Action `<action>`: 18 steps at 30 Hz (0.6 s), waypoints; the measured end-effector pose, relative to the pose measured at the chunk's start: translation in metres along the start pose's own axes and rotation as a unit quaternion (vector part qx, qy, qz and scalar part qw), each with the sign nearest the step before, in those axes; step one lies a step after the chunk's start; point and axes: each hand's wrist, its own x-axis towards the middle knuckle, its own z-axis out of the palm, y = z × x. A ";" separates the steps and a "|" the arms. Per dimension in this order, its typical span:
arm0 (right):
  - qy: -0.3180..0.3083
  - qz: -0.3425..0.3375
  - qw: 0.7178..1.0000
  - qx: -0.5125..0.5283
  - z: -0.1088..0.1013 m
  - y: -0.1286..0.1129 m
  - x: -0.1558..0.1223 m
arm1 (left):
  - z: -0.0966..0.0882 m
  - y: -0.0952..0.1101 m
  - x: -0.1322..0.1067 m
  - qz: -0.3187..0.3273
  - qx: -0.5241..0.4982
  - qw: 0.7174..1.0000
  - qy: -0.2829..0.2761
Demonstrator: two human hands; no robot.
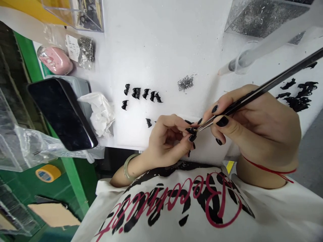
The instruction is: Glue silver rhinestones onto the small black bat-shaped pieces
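Observation:
Between thumb and fingers, my left hand [170, 139] pinches a small black piece [191, 130]; its exact shape is partly hidden by the fingertips. My right hand [259, 124] is closed around black tweezers [254, 95], whose silver tips touch that piece. On the white work surface beyond the hands sits a little heap of tiny silver metal bits [185, 82]. Several black bat-like pieces [156, 96] lie in short rows to the left. One more small black piece [148, 122] rests beside my left hand. A pile of black pieces [300, 97] is at the right.
At the left are a phone [60, 114], crumpled tissue [101, 114], a pink rounded object [55, 59] and a bag of metal bits [86, 50]. Clear boxes [267, 18] stand at the back. A translucent tube [264, 47] points inward from the right.

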 end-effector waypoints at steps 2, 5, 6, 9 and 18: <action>0.000 -0.002 1.000 0.000 0.000 0.000 0.000 | 0.000 0.000 0.000 0.001 0.000 1.000 0.001; -0.006 0.000 1.000 -0.001 0.001 -0.001 0.000 | -0.001 -0.001 -0.001 0.004 -0.002 1.000 0.000; -0.006 0.003 1.000 -0.003 0.001 -0.001 0.000 | 0.000 -0.001 -0.001 0.004 -0.002 1.000 -0.001; -0.006 0.005 1.000 -0.005 0.001 -0.001 0.000 | 0.000 -0.002 -0.002 -0.001 0.002 1.000 -0.001; 0.021 -0.018 0.997 0.065 0.000 0.004 0.000 | -0.002 -0.007 -0.003 -0.019 -0.024 1.000 -0.002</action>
